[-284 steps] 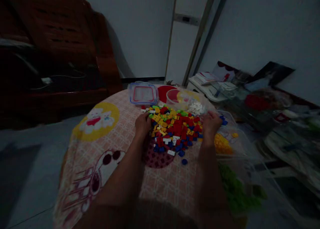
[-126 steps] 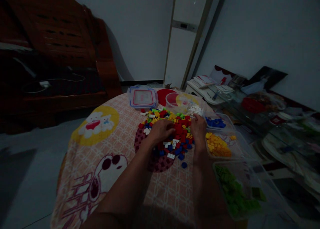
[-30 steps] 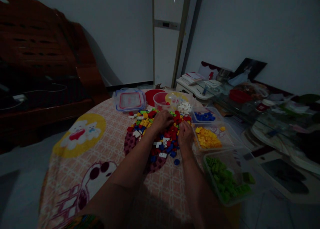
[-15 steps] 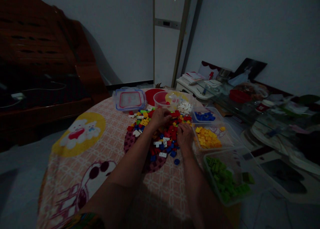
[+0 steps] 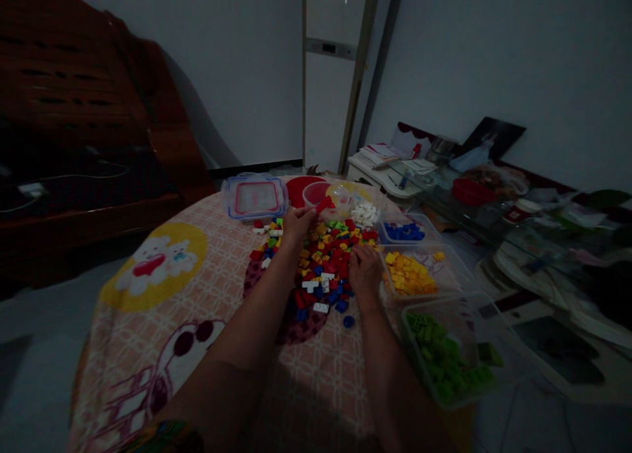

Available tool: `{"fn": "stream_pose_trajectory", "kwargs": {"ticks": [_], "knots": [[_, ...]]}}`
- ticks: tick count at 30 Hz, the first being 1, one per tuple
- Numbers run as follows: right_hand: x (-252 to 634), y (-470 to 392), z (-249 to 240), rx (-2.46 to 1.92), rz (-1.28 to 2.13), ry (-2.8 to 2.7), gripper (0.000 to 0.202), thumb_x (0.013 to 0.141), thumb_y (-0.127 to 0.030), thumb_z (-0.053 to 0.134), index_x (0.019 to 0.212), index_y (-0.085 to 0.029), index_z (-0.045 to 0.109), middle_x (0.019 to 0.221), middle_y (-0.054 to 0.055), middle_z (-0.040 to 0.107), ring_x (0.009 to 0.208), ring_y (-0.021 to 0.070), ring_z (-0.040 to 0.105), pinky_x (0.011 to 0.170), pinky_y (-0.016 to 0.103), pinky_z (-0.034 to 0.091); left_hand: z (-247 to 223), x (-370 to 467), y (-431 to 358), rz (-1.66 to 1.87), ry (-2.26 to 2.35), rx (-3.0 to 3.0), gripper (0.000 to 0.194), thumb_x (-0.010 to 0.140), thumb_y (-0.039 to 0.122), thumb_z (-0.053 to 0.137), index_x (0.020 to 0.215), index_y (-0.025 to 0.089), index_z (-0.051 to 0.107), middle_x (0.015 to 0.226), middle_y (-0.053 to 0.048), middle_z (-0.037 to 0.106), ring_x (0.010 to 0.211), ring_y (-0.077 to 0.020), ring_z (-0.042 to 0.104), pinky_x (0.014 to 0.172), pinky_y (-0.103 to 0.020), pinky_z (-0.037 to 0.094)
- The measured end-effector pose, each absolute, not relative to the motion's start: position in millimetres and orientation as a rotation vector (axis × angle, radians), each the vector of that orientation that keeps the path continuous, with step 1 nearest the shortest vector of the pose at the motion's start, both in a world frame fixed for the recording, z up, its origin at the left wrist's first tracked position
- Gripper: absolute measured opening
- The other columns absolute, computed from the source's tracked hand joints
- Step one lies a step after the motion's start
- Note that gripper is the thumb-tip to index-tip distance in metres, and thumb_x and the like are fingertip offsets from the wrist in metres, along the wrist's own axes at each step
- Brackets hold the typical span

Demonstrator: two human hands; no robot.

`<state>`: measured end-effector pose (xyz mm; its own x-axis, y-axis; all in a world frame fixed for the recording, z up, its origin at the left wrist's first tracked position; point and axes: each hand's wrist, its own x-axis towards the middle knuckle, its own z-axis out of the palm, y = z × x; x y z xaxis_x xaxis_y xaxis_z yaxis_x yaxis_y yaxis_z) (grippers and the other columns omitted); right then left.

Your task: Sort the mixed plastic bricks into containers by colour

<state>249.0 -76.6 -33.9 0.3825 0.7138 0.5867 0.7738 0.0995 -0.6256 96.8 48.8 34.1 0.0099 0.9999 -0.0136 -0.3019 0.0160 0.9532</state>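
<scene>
My left hand point(image 5: 299, 224) holds a red block point(image 5: 324, 204) between thumb and fingers, above the far side of a mixed block pile point(image 5: 320, 255) and close to a round clear container point(image 5: 312, 195). My right hand point(image 5: 364, 268) rests at the pile's right edge, its fingers curled down beside red blocks; whether it grips one is too dark to tell. White blocks point(image 5: 365, 213) lie heaped past it. To the right are tubs of blue blocks point(image 5: 403, 231), yellow blocks point(image 5: 409, 274) and green blocks point(image 5: 444, 354).
A clear lidded box with a blue rim point(image 5: 257, 198) sits at the table's far left. The round table has a patterned cloth point(image 5: 217, 249). A cluttered glass side table point(image 5: 444, 193) stands at the right, a wooden bench point(image 5: 162, 143) at the left.
My left hand has moved slightly left and now shows a red block raised from the pile toward the round container. My right hand has barely moved.
</scene>
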Motion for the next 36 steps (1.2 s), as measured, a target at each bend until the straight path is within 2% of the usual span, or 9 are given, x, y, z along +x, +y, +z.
{"fn": "stream_pose_trajectory", "kwargs": {"ticks": [3,8,16,18,22,24,28,32,36], "knots": [[248.0,-77.2,-32.9,-1.639,-0.071,-1.336,0.027,0.087,-0.021,0.050,0.091,-0.021,0.077,0.104,0.011,0.076,0.115,0.0264,0.059,0.110,0.046,0.040,33.2,98.6,52.3,1.336,0.929,0.927,0.016,0.071,0.020,0.071,0.083,0.011,0.068,0.069,-0.002,0.071,0.068,-0.0148,0.069,0.078,-0.032,0.058],[246.9,-77.2,-33.0,-1.641,-0.095,-1.338,0.027,0.088,-0.021,0.050,0.091,-0.020,0.077,0.103,0.011,0.076,0.114,0.0260,0.060,0.110,0.046,0.040,34.4,97.8,53.8,1.356,0.810,0.993,0.027,0.073,0.019,0.071,0.099,0.010,0.069,0.084,-0.007,0.075,0.082,-0.0161,0.072,0.091,-0.037,0.057],[249.6,-75.1,-35.3,-1.637,-0.103,-1.362,0.025,0.087,-0.020,0.052,0.089,-0.020,0.077,0.103,0.010,0.076,0.110,0.0253,0.062,0.108,0.044,0.042,36.9,94.7,48.5,1.088,0.921,1.526,0.024,0.073,0.025,0.069,0.091,0.012,0.076,0.073,-0.004,0.073,0.067,-0.0159,0.067,0.074,-0.032,0.057],[249.8,-74.9,-35.5,-1.639,-0.097,-1.368,0.025,0.087,-0.020,0.052,0.089,-0.019,0.076,0.104,0.011,0.076,0.110,0.0258,0.061,0.108,0.045,0.042,37.5,97.7,45.7,1.026,1.038,1.809,0.022,0.075,0.022,0.066,0.092,0.014,0.078,0.076,-0.004,0.075,0.072,-0.0181,0.068,0.077,-0.032,0.056],[249.3,-75.1,-35.8,-1.627,-0.089,-1.353,0.025,0.086,-0.019,0.052,0.090,-0.018,0.076,0.104,0.012,0.076,0.112,0.0263,0.060,0.109,0.046,0.041,36.7,106.3,36.6,0.788,1.169,2.382,0.025,0.081,0.018,0.062,0.099,0.017,0.078,0.098,-0.009,0.077,0.094,-0.0235,0.069,0.090,-0.034,0.052],[249.1,-75.3,-35.9,-1.626,-0.087,-1.350,0.025,0.087,-0.019,0.051,0.090,-0.019,0.076,0.104,0.012,0.076,0.112,0.0259,0.060,0.110,0.046,0.040,35.5,109.9,32.0,0.665,1.167,2.555,0.027,0.085,0.017,0.057,0.104,0.018,0.077,0.103,-0.010,0.076,0.099,-0.0243,0.068,0.092,-0.035,0.051],[248.6,-75.4,-35.7,-1.629,-0.073,-1.348,0.026,0.088,-0.020,0.051,0.092,-0.020,0.076,0.105,0.012,0.075,0.114,0.0257,0.059,0.109,0.046,0.041,34.9,113.6,26.1,0.582,1.171,2.651,0.029,0.089,0.019,0.053,0.107,0.018,0.075,0.105,-0.012,0.074,0.101,-0.0251,0.067,0.094,-0.035,0.050],[248.7,-75.2,-35.2,-1.630,-0.085,-1.341,0.026,0.087,-0.020,0.050,0.090,-0.020,0.076,0.104,0.011,0.075,0.114,0.0260,0.059,0.109,0.046,0.041,34.4,115.0,23.9,0.570,1.185,2.634,0.022,0.086,0.023,0.059,0.099,0.018,0.076,0.102,-0.013,0.073,0.101,-0.0265,0.067,0.091,-0.035,0.051],[249.3,-75.7,-33.8,-1.635,-0.069,-1.352,0.026,0.086,-0.018,0.051,0.090,-0.021,0.077,0.105,0.011,0.076,0.114,0.0265,0.059,0.109,0.047,0.041,28.9,114.8,26.8,0.620,1.200,2.551,0.023,0.084,0.019,0.060,0.102,0.019,0.075,0.103,-0.012,0.074,0.100,-0.0256,0.067,0.090,-0.035,0.051]]}}
